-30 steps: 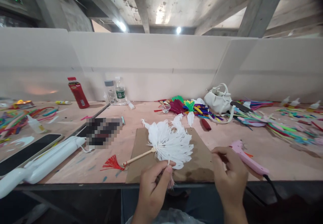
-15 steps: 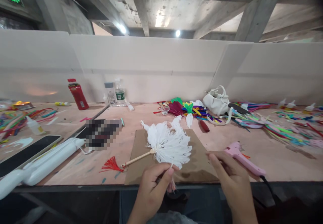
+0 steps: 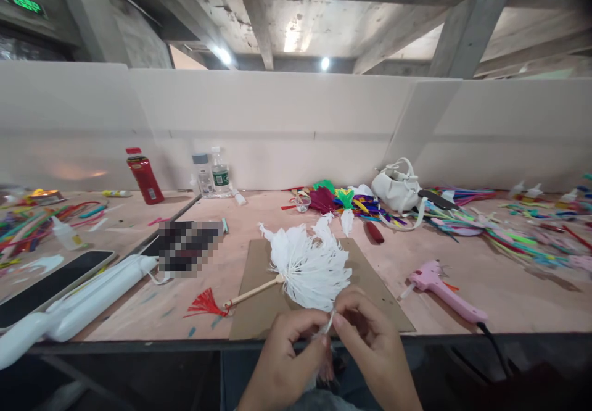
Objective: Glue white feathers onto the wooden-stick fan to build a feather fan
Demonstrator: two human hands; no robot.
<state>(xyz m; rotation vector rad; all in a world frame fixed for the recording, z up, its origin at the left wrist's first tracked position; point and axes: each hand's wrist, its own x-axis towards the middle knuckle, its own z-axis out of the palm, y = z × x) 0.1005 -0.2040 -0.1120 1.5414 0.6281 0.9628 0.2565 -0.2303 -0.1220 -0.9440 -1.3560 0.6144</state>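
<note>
At the table's front edge, my left hand point(image 3: 293, 355) pinches a small white feather point(image 3: 330, 323) by its pale stem. My right hand point(image 3: 370, 343) has thumb and fingertips closed on the same stem, close beside the left fingers. The feather's lower part hangs below, mostly hidden by my hands. Just beyond them a fan of white feathers point(image 3: 314, 269) with a wooden handle point(image 3: 254, 292) lies on a brown cardboard sheet point(image 3: 370, 281). A red tassel point(image 3: 206, 302) is tied at the handle's end.
Right of the cardboard lies a pink glue gun point(image 3: 439, 290) with its cable over the edge. A white bag point(image 3: 398, 189), coloured feathers point(image 3: 321, 200) and pipe cleaners point(image 3: 499, 238) lie farther back. At left are a phone point(image 3: 50, 287), a red bottle point(image 3: 145, 179) and clear bottles point(image 3: 221, 176).
My right hand has moved left from beside the glue gun to my left hand, and its fingers now pinch the feather's stem. The left hand has shifted slightly down and right.
</note>
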